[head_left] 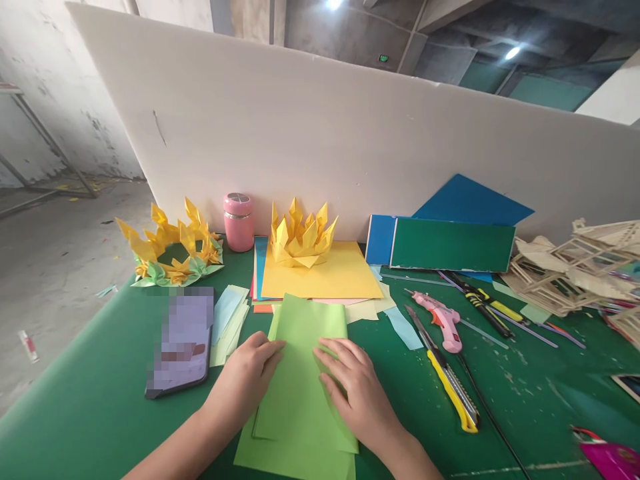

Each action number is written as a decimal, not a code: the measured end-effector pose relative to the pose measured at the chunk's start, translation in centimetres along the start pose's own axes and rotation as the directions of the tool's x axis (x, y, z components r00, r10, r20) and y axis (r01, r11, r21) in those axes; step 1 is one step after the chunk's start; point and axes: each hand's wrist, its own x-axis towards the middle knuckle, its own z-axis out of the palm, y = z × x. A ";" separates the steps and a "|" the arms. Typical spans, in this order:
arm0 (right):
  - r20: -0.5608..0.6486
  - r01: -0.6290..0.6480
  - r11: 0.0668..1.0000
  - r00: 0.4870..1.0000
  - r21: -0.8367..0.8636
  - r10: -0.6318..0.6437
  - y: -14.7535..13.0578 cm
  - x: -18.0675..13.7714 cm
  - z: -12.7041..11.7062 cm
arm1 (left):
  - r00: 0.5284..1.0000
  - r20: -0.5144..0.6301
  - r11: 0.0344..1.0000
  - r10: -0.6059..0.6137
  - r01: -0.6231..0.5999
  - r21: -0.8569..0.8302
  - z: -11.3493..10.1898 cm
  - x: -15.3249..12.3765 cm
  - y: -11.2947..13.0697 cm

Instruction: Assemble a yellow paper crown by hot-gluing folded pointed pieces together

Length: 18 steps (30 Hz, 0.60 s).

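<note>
Light green paper (295,393), in overlapping folded layers, lies in front of me on the green table. My left hand (253,367) is closed at the paper's left edge, thumb and forefinger near each other on it. Over the right part rests my right hand (350,383), open, its fingers spread across the surface. The upper right corner of the paper curls up a little. Just beyond it is a stack of coloured sheets, yellow sheet (320,283) on top, bearing a yellow folded-paper lotus (303,240).
Left are a phone (187,340), paper strips (231,323), a yellow-green paper crown (175,250) and a pink flask (239,223). Right are a utility knife (447,380), a pink glue gun (443,320) with its cord, and wooden stick models (565,270). A white board (300,140) stands behind.
</note>
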 end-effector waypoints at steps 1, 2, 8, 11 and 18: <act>-0.009 -0.002 1.000 1.000 0.004 0.002 0.0 0.0 0.0 | 1.000 -0.002 1.000 -0.002 0.002 -0.008 0.0 0.0 0.0; -0.014 -0.002 1.000 1.000 0.007 0.002 0.0 0.0 0.1 | 1.000 -0.004 1.000 -0.007 0.007 -0.018 -0.1 0.1 0.1; -0.024 0.003 1.000 1.000 0.031 -0.002 0.1 -0.1 0.2 | 1.000 0.018 0.999 -0.017 0.018 -0.044 -0.3 0.2 0.2; -0.021 0.001 0.999 1.000 0.040 0.000 0.2 -0.1 0.1 | 0.999 0.037 1.000 -0.016 0.017 -0.021 -0.2 0.2 0.2; 0.017 -0.013 0.999 1.000 0.036 0.013 0.1 0.0 0.1 | 0.999 0.037 0.999 -0.015 0.014 0.035 -0.1 0.1 0.4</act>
